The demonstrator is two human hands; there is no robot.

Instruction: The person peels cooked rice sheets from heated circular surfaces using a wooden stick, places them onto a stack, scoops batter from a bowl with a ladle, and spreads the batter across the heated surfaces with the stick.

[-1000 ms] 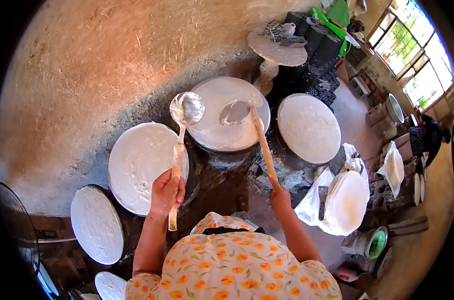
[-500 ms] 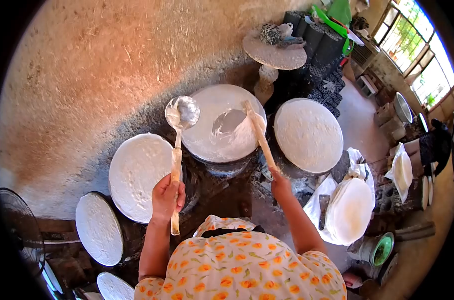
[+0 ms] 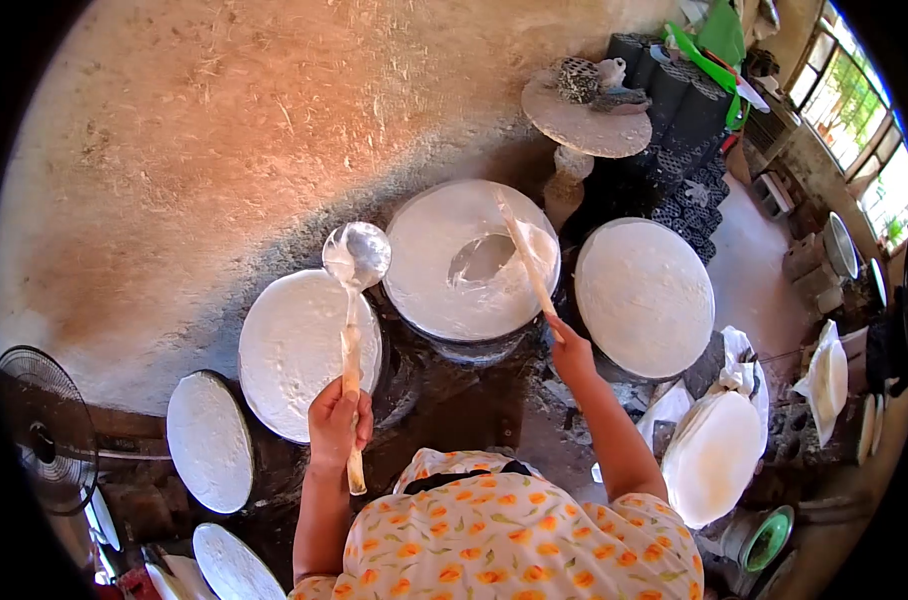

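My left hand (image 3: 340,425) is closed round the handle of a metal ladle (image 3: 359,255), whose bowl is coated with white paste and held up near the middle griddle. In my right hand (image 3: 571,350) is a wooden spreader (image 3: 526,252), its far end over the round middle griddle (image 3: 434,235). White batter covers most of that surface, with a greyish bare-looking patch left of the spreader. A white-coated round griddle (image 3: 299,345) lies to the left, below the ladle. Another coated round griddle (image 3: 644,298) is on the right.
Further left are another white disc (image 3: 210,440) and a fan (image 3: 46,430). A pedestal stand (image 3: 584,120) is beside stacked black cylinders (image 3: 689,100). White round sheets (image 3: 714,460) lie at the right. Near the lower right sits a green-lined bucket (image 3: 769,538).
The view has shifted, so the griddles appear lower. The spreader has swung to a more slanted position on the middle griddle. Both tools remain in my hands.
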